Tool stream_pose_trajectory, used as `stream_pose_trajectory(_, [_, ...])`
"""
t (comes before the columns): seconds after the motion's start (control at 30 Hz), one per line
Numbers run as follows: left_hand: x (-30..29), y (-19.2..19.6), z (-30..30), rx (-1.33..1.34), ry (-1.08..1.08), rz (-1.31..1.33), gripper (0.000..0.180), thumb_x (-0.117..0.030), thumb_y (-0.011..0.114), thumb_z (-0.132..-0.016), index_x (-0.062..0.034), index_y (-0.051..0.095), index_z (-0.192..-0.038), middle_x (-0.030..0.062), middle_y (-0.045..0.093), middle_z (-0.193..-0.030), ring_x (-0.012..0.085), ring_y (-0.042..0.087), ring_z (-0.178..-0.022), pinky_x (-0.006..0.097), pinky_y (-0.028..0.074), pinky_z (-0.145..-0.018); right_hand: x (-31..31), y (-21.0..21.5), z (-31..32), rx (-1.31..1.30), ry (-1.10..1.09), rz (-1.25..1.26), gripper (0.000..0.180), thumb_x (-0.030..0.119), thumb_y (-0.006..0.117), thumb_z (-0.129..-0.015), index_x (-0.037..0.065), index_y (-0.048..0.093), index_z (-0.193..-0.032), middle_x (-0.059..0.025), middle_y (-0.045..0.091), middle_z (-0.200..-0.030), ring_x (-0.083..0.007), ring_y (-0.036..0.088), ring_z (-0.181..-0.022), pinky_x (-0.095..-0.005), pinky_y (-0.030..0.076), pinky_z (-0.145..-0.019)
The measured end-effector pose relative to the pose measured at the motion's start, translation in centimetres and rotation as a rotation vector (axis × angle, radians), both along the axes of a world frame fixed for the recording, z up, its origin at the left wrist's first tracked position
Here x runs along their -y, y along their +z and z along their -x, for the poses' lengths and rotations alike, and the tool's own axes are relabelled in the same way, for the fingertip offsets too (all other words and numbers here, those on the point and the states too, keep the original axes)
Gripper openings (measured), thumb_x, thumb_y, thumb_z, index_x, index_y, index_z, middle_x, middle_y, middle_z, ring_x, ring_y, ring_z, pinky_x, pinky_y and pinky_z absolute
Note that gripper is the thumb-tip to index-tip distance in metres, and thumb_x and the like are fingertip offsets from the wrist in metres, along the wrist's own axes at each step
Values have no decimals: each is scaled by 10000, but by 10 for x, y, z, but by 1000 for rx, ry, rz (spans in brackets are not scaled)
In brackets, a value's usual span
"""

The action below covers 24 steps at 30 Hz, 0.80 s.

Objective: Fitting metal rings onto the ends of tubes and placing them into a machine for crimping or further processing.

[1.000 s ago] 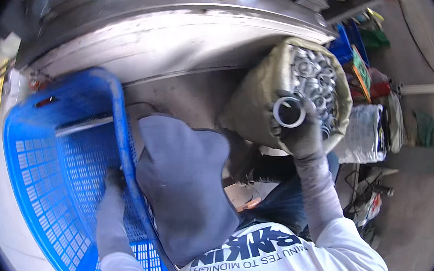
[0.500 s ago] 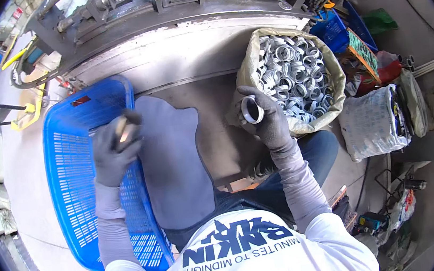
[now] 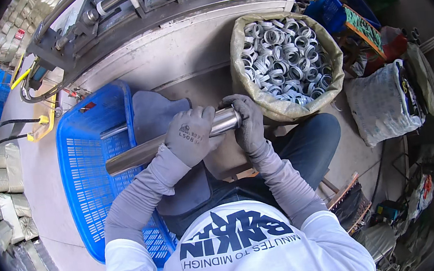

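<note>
Two gloved hands, left hand (image 3: 191, 136) and right hand (image 3: 248, 123), gripping one steel tube (image 3: 139, 154); one blue basket (image 3: 88, 203) at nine o'clock, one sack of rings (image 3: 286, 63) at two.

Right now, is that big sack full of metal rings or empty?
Full. The open tan woven sack is heaped almost to its rolled rim with shiny silver metal rings.
</note>
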<state>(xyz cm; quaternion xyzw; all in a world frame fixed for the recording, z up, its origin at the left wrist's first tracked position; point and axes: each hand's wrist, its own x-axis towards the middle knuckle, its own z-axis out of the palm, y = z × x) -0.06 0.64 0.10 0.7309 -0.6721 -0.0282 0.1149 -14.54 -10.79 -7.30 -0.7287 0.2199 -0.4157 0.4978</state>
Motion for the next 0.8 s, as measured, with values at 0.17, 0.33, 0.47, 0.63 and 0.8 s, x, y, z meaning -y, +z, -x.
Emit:
stream_pose_trajectory(0.17, [1,-2,3,44,-8,-32,537,-428,815,-789,-79,615,-1144,109,663,-964,289,683,-910,429,529,-836,2,-7,-2,-18,-45,157,460,300,382,-1063,-43,687,-1090,-189,694,-1084,-329,704,-982,-383,544,-894])
stream_pose_trajectory(0.33, [4,-5,6,113,-21,-84,563,-428,826,-780,-78,597,-1157,102,649,-969,276,678,-902,408,517,-830,-1,1,0,-46,-31,25,348,172,383,-1055,-19,673,-1035,-184,709,-1052,-346,693,-963,-387,536,-901])
stream_pose_trajectory(0.47, [6,-12,9,157,-35,-99,567,-432,834,-775,-84,594,-1152,94,645,-963,258,679,-895,397,513,-818,-2,-13,0,-65,-41,-90,337,179,416,-1048,-17,689,-1023,-183,706,-1044,-328,690,-943,-377,536,-889])
stream_pose_trajectory(0.63, [2,-20,9,208,-47,-136,541,-435,841,-768,-97,594,-1109,71,632,-949,231,676,-906,378,499,-794,-13,-25,-4,-131,-43,-363,349,192,423,-1085,-13,701,-1031,-176,689,-1009,-300,676,-901,-378,539,-852])
stream_pose_trajectory(0.8, [5,3,15,189,-132,39,613,-385,835,-788,-55,602,-1248,134,664,-1025,273,683,-926,402,517,-880,-2,-42,0,-10,-104,159,354,122,376,-1035,-55,678,-1092,-198,694,-1039,-396,672,-948,-426,543,-874])
